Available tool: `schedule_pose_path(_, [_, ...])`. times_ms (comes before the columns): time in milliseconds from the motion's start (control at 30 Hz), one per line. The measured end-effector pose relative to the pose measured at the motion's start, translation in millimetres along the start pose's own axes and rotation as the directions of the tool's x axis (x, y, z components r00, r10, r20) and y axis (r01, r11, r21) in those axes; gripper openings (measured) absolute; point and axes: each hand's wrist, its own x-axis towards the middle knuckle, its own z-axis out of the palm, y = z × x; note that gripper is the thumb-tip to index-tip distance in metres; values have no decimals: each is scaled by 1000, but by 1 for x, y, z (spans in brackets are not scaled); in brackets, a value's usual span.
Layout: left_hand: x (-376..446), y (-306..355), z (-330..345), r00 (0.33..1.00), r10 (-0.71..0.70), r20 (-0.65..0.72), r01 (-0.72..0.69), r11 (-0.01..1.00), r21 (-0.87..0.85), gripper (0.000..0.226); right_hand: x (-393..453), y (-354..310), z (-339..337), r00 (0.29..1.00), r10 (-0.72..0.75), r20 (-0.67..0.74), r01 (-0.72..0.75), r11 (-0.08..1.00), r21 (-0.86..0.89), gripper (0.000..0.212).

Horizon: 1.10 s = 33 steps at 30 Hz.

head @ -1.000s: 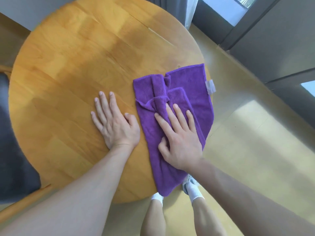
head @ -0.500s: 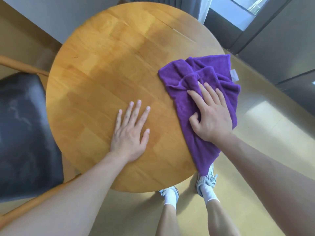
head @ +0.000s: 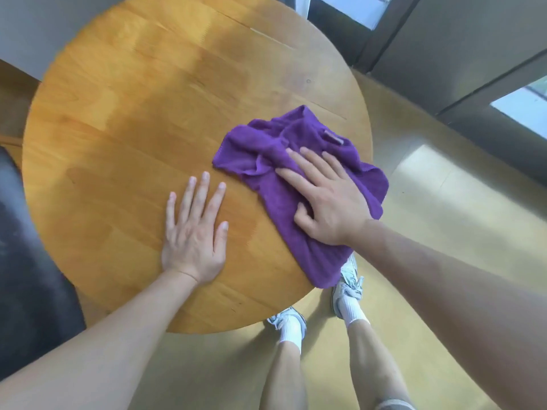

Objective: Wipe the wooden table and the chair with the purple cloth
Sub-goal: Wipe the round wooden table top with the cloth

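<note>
Right now your right hand (head: 328,202) lies flat on the purple cloth (head: 299,184), fingers spread and pressing down, not closed around it. Taking the round wooden surface (head: 142,119) as landmark, the cloth sits bunched at its right edge, with one corner hanging over the near rim. Your left hand (head: 194,235) rests open, palm down, on bare wood just left of the cloth, holding nothing. A small pale label (head: 333,137) is sewn on the cloth's far side; its writing is too small to read. The dark chair seat (head: 26,261) sits left of the surface.
</note>
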Motion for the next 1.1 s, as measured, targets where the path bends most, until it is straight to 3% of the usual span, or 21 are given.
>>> schedule_pose_path(33, [-1,0,0,1000,-2,2,2,1000,0,69,-1,-7,1,980,191,-63,-191,982,17,70])
schedule_pose_path(100, [-3,0,-1,1000,-3,3,3,1000,5,69,-6,-43,10,842,519,-146,-515,854,68,72])
schedule_pose_path(167, [-3,1,-2,1000,-13,2,13,1000,-1,70,-13,-85,22,762,634,-132,-627,774,94,76])
schedule_pose_path(233, [-1,2,-2,1000,-18,-3,18,1000,-11,70,-24,-109,30,836,546,-55,-544,838,54,78])
schedule_pose_path(333, [-2,2,0,1000,-6,-16,5,1000,-2,68,-36,-89,27,992,111,63,-110,994,-19,76])
schedule_pose_path(400, [-3,0,1,1000,-6,-27,6,1000,-8,66,-26,-50,11,984,-137,113,141,990,-25,73])
schedule_pose_path(433, [-3,0,1,1000,-7,-30,7,1000,-15,66,-17,-32,3,979,-165,120,169,986,-16,72])
schedule_pose_path(467, [-2,0,2,1000,-7,-30,6,1000,-21,68,-11,-19,-2,989,-119,91,120,993,-6,71])
schedule_pose_path(533, [-1,-1,3,1000,-6,-30,6,1000,-26,70,-6,-16,-4,990,139,-30,-138,989,48,71])
schedule_pose_path(633, [-2,-1,4,999,-3,-35,2,999,-37,70,-4,-59,11,818,557,-146,-546,831,108,73])
schedule_pose_path(667, [-2,0,4,999,-2,-38,0,999,-39,70,-4,-78,17,771,621,-139,-614,784,95,75])
schedule_pose_path(700, [-2,0,4,999,1,-42,-3,999,-40,70,-4,-94,23,769,630,-108,-626,777,68,77])
schedule_pose_path(767, [-3,1,2,999,8,-43,-9,999,-33,69,-8,-113,30,885,466,-9,-466,885,-6,80])
schedule_pose_path(833, [-2,0,2,999,13,-49,-14,1000,-23,64,-9,-98,25,989,113,95,-107,992,-66,78])
schedule_pose_path(900, [-1,0,3,998,17,-59,-18,999,-27,61,4,-55,8,975,-161,153,171,984,-56,74])
schedule_pose_path(933, [0,0,3,998,14,-61,-16,999,-34,62,12,-34,0,970,-190,154,198,979,-43,73])
schedule_pose_path(967, [0,1,3,998,10,-59,-13,999,-43,64,18,-19,-5,984,-135,113,140,990,-35,72])
schedule_pose_path(1033, [0,0,2,999,8,-47,-10,999,-53,67,23,-14,-5,986,165,-37,-165,986,17,71])
schedule_pose_path(1100, [-1,0,1,999,9,-38,-11,998,-54,68,21,-41,6,861,490,-135,-481,872,92,71])
